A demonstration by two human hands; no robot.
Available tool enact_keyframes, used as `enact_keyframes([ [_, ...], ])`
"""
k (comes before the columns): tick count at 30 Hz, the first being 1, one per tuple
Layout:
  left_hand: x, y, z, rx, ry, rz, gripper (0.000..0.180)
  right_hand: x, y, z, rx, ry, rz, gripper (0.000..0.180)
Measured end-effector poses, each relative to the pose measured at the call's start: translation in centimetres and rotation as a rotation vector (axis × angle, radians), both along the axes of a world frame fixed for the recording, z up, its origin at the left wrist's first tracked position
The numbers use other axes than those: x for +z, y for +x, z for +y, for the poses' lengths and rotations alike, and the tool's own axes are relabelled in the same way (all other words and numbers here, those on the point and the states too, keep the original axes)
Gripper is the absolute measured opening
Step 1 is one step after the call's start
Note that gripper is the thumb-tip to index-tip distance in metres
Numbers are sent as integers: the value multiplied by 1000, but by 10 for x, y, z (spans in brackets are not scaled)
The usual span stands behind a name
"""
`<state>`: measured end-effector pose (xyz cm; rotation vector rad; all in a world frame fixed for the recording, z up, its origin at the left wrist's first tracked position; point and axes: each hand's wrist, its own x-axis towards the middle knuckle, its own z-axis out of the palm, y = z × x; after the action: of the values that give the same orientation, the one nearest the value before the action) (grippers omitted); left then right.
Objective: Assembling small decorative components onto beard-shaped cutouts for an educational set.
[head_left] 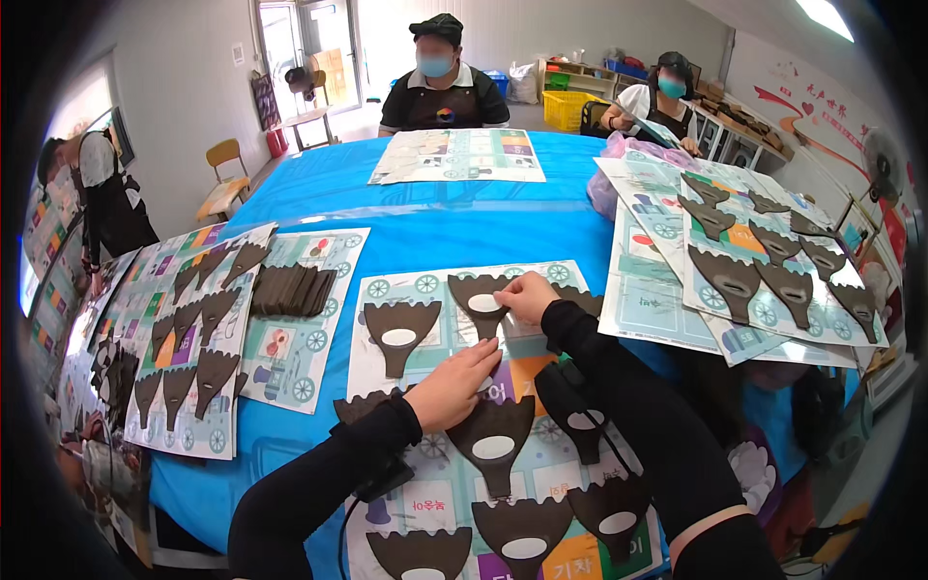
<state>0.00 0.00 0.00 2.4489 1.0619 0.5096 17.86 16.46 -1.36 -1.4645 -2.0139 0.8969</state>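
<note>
Several dark, fan-shaped pieces with scalloped tops and short stems lie on a printed sheet [425, 286] in front of me, most showing a white oval on their face. At the far one, a dark scalloped piece [462, 289], my right hand [527, 296] pinches with its fingertips at the right edge of the white oval [482, 304]. My left hand [452, 387] lies with fingers stretched out, its tips at that piece's stem. Beside it on the left is another dark piece [391, 320]; nearer me lies a third dark piece [495, 422], below my left hand.
Sheets with dark pieces are stacked at right [638, 290] and left [242, 387]. A pile of dark pieces [293, 289] sits on a left sheet. Across the blue-covered table [319, 193], a person [445, 101] sits behind a sheet pile [459, 155]; others are at right and left.
</note>
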Motion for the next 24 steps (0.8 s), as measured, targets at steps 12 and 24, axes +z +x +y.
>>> enact_keyframes([
  [12, 1, -3, 2, 3, 54, 20, 63, 3, -1, 11, 60, -142, 32, 27],
  [24, 16, -11, 61, 110, 145, 120, 57, -3, -14, 1, 66, 319, -196, 26],
])
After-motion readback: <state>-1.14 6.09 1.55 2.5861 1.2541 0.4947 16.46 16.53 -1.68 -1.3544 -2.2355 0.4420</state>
